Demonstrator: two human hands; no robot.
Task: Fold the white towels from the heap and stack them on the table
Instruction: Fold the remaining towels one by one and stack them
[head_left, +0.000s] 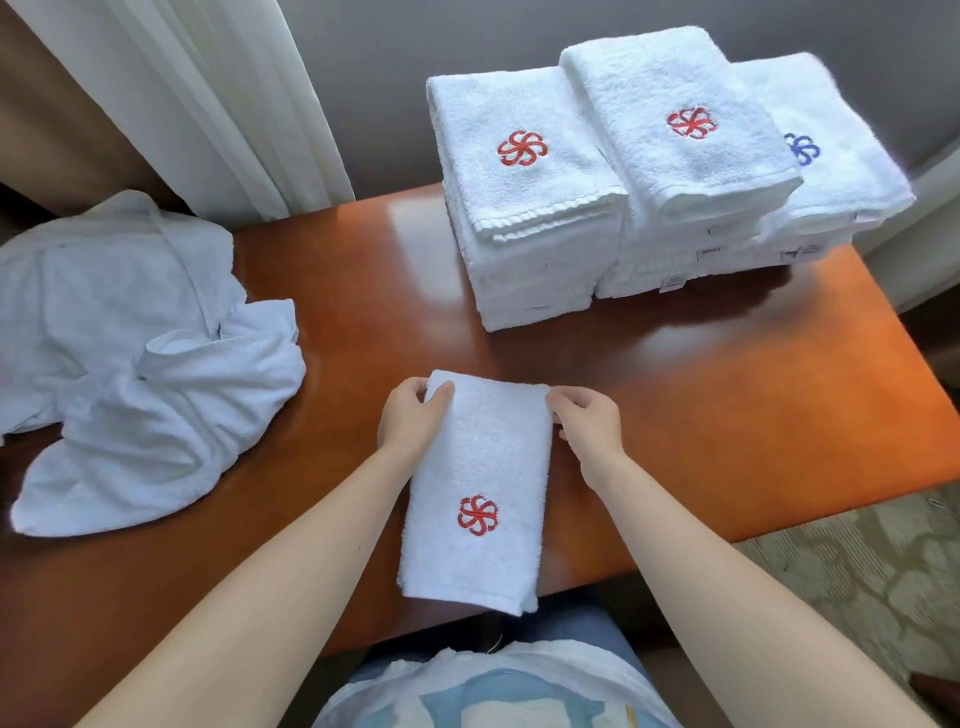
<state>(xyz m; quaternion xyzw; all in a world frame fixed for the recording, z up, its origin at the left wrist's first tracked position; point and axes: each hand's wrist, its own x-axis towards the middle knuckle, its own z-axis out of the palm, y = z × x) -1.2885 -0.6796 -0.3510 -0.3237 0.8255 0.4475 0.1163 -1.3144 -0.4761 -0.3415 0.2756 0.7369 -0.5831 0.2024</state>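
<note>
Pinching towel (480, 467) corners between fingers (440, 393)

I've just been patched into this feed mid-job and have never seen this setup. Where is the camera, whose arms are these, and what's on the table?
There is no machine here. The single picture comes from a camera worn on a person's head, looking forward and down, so the two bare arms are that person's own. The left hand and the right hand each grip a far corner of a folded towel with a red emblem, which lies lengthwise on the wooden table. To the left is the heap of unfolded white towels. At the far right stand three piles of folded towels: the left stack and the middle stack show red emblems on top, and the right stack shows a blue one.
</note>
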